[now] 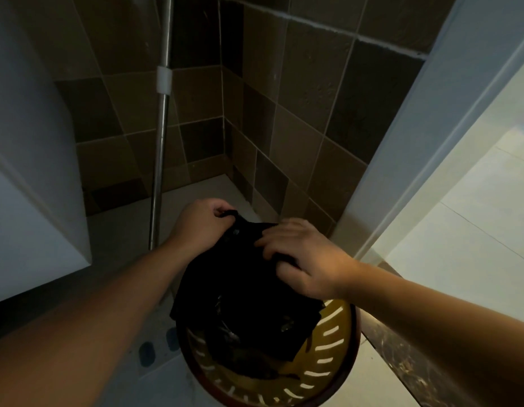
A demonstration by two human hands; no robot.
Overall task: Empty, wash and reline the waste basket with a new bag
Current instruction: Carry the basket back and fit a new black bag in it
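Black bag (249,304) sits partly inside the yellow slotted waste basket (331,342) on the tiled floor, its top gathered above the rim. Left hand (202,224) pinches the bag's upper edge; right hand (302,257) grips the bunched plastic beside it.

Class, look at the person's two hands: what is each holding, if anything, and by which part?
Both grip the black bag in the waste basket. The left hand pinches its top far edge; the right hand bunches the upper edge nearer the right.
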